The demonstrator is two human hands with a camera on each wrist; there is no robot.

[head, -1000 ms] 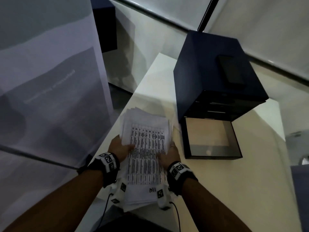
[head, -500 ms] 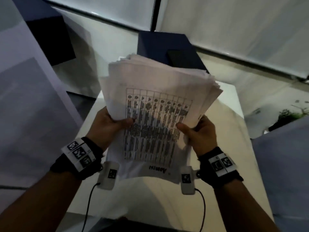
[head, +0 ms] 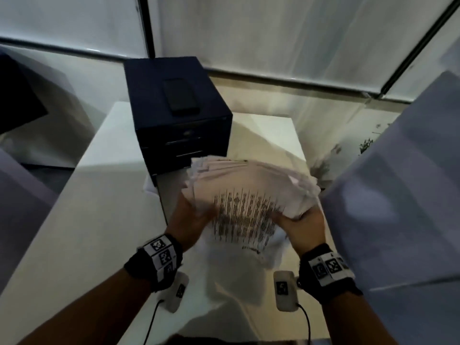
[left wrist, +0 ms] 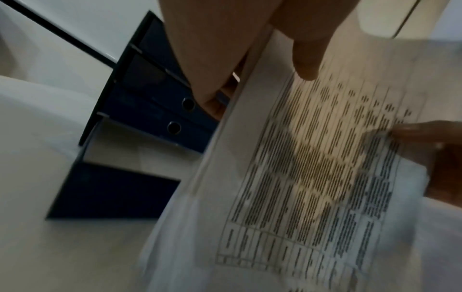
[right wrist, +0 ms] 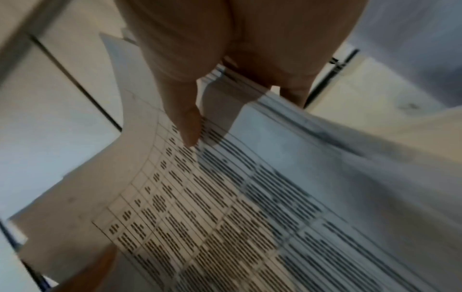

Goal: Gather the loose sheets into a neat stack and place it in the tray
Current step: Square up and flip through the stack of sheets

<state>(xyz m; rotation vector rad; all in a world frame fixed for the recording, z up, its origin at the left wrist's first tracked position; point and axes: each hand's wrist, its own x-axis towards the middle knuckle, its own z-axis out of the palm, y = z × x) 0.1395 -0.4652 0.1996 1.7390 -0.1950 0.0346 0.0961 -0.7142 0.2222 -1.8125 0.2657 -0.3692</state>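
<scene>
A thick, slightly fanned stack of printed sheets (head: 251,192) is held in the air by both hands, its top page showing a table of text. My left hand (head: 189,220) grips the stack's left edge, thumb on top (left wrist: 307,59) and fingers beneath. At the stack's right edge my right hand (head: 307,229) grips the same way, its thumb (right wrist: 187,126) pressing the top page. The stack hangs tilted over the open dark blue tray (head: 159,195), which is pulled out at the bottom of a drawer unit (head: 179,125). The paper hides most of the tray; its front wall (left wrist: 112,191) shows in the left wrist view.
A dark phone (head: 181,98) lies on top of the drawer unit. The unit stands on a white table (head: 99,207). Grey partition panels rise close on the left (head: 22,195) and on the right (head: 398,195). Blinds cover the wall behind.
The stack was lifted off the table, held upright, and has now come forward and down over the open tray. Both hands keep their grip.
</scene>
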